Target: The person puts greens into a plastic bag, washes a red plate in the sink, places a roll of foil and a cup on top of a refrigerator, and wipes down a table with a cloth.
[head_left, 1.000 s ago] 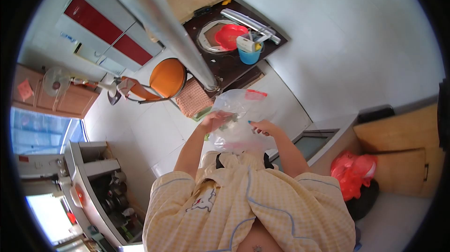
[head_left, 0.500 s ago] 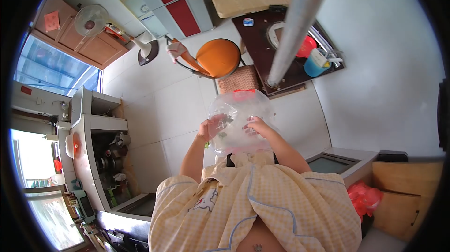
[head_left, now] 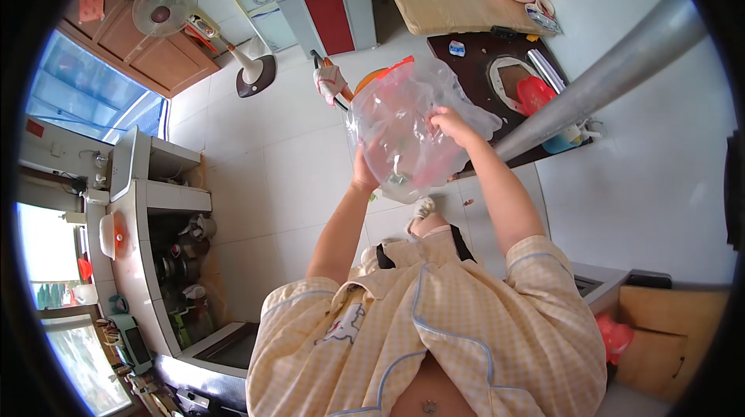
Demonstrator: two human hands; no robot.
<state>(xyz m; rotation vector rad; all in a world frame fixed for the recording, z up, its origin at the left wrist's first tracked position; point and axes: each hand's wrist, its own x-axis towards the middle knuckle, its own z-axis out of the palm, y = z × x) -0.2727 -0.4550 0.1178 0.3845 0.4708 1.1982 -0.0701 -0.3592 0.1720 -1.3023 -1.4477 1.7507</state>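
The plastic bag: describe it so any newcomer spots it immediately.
Look up from the checked shirt to the left hand and right hand. Both touch the plastic bag. Unlike the red bundle at lower right, it is mostly see-through, with a red patch at its top edge.

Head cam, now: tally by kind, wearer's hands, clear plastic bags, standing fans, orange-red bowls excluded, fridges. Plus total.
Hands: 2 (left hand, right hand)
Clear plastic bag: 1
Standing fan: 1
Grey-and-red fridge: 1
Total: 5
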